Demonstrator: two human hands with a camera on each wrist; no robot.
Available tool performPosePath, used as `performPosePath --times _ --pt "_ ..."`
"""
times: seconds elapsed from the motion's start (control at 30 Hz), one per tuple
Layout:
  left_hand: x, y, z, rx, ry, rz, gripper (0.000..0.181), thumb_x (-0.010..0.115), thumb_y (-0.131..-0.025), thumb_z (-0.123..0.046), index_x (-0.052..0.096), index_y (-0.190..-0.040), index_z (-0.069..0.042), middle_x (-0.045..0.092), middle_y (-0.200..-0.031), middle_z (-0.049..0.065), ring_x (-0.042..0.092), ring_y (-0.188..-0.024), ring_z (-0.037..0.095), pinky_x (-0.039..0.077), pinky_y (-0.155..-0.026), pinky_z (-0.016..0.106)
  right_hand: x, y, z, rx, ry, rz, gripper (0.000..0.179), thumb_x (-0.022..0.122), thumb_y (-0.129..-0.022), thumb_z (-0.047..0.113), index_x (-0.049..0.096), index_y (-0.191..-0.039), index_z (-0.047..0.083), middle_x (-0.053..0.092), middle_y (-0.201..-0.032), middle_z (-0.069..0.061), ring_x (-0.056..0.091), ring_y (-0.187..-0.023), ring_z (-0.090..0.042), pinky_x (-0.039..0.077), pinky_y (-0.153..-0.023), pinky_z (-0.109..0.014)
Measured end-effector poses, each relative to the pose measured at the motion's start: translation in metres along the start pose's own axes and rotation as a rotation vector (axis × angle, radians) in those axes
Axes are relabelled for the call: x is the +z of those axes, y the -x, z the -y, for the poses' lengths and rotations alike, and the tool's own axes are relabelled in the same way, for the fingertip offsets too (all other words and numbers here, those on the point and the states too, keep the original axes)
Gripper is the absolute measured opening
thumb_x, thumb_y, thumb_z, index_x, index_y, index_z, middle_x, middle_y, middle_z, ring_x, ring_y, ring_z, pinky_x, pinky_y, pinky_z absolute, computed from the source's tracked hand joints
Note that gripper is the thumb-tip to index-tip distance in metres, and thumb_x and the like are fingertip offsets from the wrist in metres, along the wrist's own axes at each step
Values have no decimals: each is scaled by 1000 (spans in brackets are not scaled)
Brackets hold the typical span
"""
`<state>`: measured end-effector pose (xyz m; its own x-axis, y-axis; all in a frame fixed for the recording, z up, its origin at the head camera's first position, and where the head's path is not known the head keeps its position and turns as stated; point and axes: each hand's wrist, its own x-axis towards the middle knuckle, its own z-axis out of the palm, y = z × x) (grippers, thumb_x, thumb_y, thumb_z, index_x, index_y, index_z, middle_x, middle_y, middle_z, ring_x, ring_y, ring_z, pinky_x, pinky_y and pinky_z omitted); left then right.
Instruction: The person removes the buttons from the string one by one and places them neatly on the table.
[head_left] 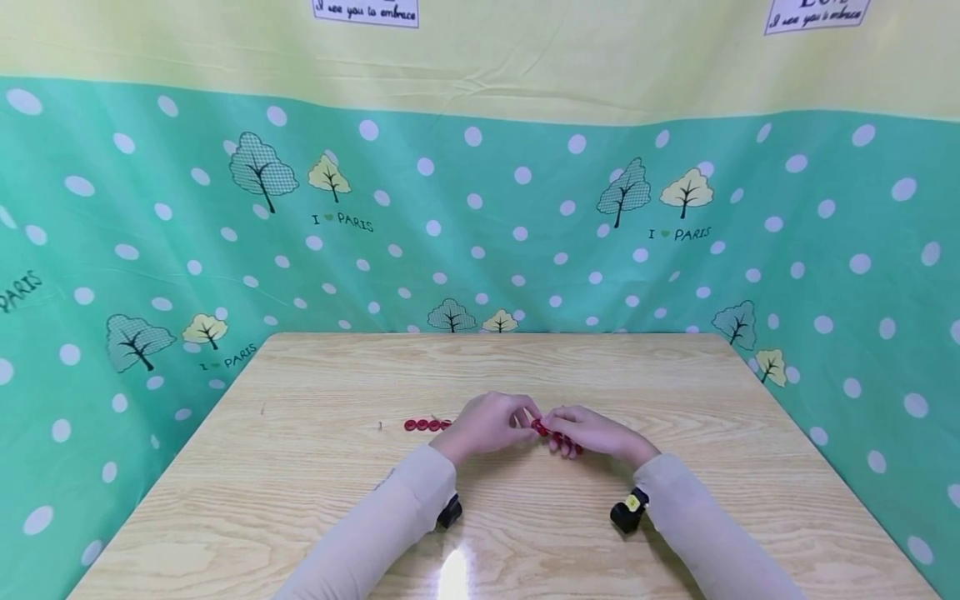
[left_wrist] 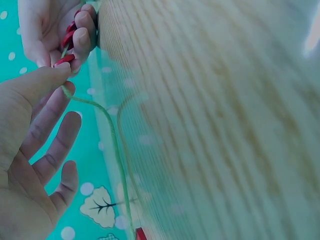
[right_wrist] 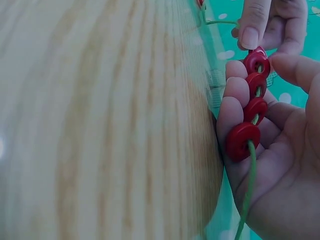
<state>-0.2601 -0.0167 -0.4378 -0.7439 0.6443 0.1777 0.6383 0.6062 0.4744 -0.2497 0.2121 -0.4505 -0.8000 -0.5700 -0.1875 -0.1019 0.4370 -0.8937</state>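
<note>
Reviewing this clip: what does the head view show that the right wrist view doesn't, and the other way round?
Only the head view: the light sleeves, the black wrist devices and the PARIS lettering.

Only the right wrist view: the green cord, seen plainly passing through holes in the red buttons.

Both: the left hand, the right hand, red buttons between them, the wooden table and the dotted backdrop.

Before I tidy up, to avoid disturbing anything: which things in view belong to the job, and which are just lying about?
Belongs to the job:
threaded red buttons, in the right hand
green cord through them
probably the row of red discs

Just there:
printed cloth behind
perhaps a tiny object, too small to identify
</note>
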Motion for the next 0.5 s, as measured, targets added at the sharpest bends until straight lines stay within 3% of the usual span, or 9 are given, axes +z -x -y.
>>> performPosePath --times 0.5 --pt "-4 3 3 -42 -2 8 19 77 -91 -30 72 -108 -25 70 -87 -15 62 -77 -1 50 -72 24 0 0 -2 -25 18 -3 31 50 -107 26 64 -109 -2 65 -86 -7 55 -70 -16 48 -62 -24"
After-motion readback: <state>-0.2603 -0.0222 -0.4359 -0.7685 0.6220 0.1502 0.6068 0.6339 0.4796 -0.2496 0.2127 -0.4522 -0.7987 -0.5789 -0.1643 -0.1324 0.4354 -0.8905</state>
